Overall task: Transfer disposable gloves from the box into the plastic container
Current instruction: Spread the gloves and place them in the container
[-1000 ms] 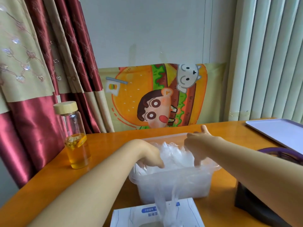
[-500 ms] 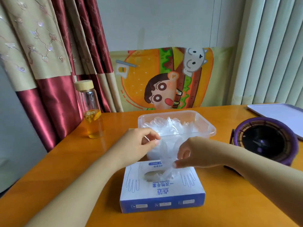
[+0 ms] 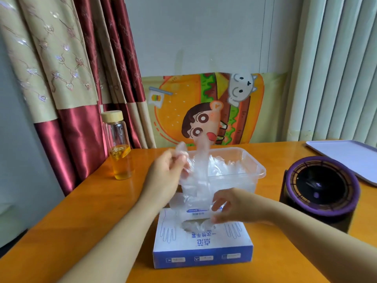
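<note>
While the left hand (image 3: 168,173) was raised at centre frame, its grip was clamped on a clear glove (image 3: 196,180), fingers curled round the upper part of the film just beside the near left rim of the plastic container (image 3: 256,167). From there the glove hung down towards the blue and white box (image 3: 203,242), which sat on the orange counter (image 3: 91,211) at lower centre, just in front of the container. More film showed crumpled in the box's top opening. The right hand (image 3: 231,207) hovered over the box's far edge, fingers curved at the glove's lower end; whether that grip was closed on the film or only brushing it I could not tell. A heap of loose gloves (image 3: 226,167) lay inside the container. At left of the frame stood a glass bottle (image 3: 120,148) with a pale lid and yellow liquid, well apart from the box. At right sat a round black device (image 3: 320,188) with a purple rim, and a pale tray (image 3: 346,156) beyond it
</note>
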Tool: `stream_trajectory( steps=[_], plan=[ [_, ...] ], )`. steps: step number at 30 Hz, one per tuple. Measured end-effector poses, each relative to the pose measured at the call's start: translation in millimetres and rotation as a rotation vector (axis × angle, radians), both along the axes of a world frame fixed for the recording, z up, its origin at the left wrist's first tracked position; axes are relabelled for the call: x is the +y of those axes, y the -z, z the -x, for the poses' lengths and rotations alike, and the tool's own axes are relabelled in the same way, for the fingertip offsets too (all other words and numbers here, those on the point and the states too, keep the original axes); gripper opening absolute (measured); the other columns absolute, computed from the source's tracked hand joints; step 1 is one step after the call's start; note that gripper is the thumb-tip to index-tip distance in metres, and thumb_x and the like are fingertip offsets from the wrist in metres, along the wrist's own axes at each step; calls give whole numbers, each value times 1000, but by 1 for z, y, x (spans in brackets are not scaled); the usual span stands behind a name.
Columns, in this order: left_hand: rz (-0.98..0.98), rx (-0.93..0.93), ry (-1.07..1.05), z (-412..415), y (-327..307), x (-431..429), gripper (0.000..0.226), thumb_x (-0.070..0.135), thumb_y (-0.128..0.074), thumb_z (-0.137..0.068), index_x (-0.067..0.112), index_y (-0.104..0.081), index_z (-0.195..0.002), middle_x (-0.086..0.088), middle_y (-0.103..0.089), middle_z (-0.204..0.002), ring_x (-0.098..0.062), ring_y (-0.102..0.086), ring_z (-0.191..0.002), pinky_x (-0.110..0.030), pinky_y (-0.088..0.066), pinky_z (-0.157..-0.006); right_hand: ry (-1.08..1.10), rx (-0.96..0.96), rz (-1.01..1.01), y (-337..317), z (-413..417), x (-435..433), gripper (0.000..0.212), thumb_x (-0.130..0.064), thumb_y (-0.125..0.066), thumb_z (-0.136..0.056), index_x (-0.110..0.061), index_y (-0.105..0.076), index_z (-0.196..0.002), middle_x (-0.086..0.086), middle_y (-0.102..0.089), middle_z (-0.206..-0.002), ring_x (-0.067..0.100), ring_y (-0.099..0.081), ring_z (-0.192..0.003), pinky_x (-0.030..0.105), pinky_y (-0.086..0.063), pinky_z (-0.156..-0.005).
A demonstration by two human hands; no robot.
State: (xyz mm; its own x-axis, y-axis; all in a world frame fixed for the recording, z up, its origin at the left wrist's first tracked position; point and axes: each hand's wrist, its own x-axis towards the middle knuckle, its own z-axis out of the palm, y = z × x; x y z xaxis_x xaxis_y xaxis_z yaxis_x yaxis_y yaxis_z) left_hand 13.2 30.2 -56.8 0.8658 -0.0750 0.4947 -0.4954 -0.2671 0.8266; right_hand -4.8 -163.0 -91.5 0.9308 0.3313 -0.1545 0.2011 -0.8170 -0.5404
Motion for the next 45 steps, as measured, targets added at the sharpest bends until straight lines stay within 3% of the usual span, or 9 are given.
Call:
stream_trajectory(
  steps=[3, 7, 11, 18, 23, 27, 32, 37, 45],
  plan=[
    [217, 74, 11, -6, -11, 7, 12, 22, -54, -97, 23, -64, -91, 3, -70, -87, -20, -68, -92, -46, -54, -89, -29, -16, -1, -6, 3, 6, 59, -51, -71, -77, -30, -51, -128, -13, -58, -125, 6, -60, -103, 26, -50, -93],
    [282, 168, 4, -8, -16, 12, 18, 22, -54, -97, 20, -68, -87, 0, -72, -87, -26, -66, -95, -56, -47, -97, -36, -4, -377, -36, 6, 4, 63, -39, -80, -71, -46, -43, -121, -10, -56, -121, 8, -62, -102, 20, -51, -88],
    [378, 208, 28, -7, -24, 9, 20, 16, -50, -99, 12, -67, -90, -9, -72, -87, -34, -66, -95, -58, -48, -94, 45, 47, -797, -50, 4, 7, 82, -38, -88, -60, -36, -47, -131, 5, -61, -121, 19, -64, -106, 32, -54, -88],
    [457, 182, 297, -8, -35, 5, 15, 16, -49, -97, 15, -63, -91, 0, -73, -83, -16, -68, -87, -33, -54, -76, 165, 199, -1236, -59, -2, 7, 28, -12, -66, -82, -8, -63, -109, 11, -68, -94, 20, -65, -80, 28, -55, -70],
    [484, 182, 407, -25, -34, 20, 9, 11, -59, -77, 13, -67, -80, -4, -71, -85, -17, -69, -86, -30, -56, -71, 277, -89, -1353, -71, -13, -2, 23, -10, -69, -75, -9, -62, -97, 8, -70, -86, 15, -65, -74, 22, -54, -68],
    [526, 320, 464, -34, -35, 23, 47, -19, -46, -87, 18, -72, -75, -5, -74, -92, -26, -71, -84, -36, -59, -61, 217, -222, -1265, -83, -19, 0, 31, -29, -69, -71, -9, -65, -94, 6, -68, -84, 16, -61, -85, 25, -50, -79],
    [673, 394, 554, -29, -46, 15, 19, 10, -45, -93, 12, -60, -103, -12, -74, -97, -25, -73, -83, -38, -61, -69, -53, -71, -864, -91, -27, -4, 75, -64, -69, -70, -20, -55, -129, -5, -59, -131, 9, -54, -122, 39, -36, -109],
    [709, 462, 623, -31, -58, 10, 42, 19, -40, -99, 15, -74, -75, -12, -73, -90, -25, -73, -82, -41, -59, -77, -178, 12, -714, -86, -31, -3, 46, -37, -76, -71, -9, -66, -106, 14, -65, -109, 23, -60, -107, 47, -36, -109],
    [874, 464, 578, -52, -53, 23, 23, 15, -40, -99, 7, -53, -117, -17, -68, -112, -28, -71, -94, -41, -60, -72, 83, 84, -1211, -94, -35, -7, 21, 4, -64, -83, -2, -65, -103, 15, -67, -97, 22, -65, -87, 28, -57, -74]
  ],
)
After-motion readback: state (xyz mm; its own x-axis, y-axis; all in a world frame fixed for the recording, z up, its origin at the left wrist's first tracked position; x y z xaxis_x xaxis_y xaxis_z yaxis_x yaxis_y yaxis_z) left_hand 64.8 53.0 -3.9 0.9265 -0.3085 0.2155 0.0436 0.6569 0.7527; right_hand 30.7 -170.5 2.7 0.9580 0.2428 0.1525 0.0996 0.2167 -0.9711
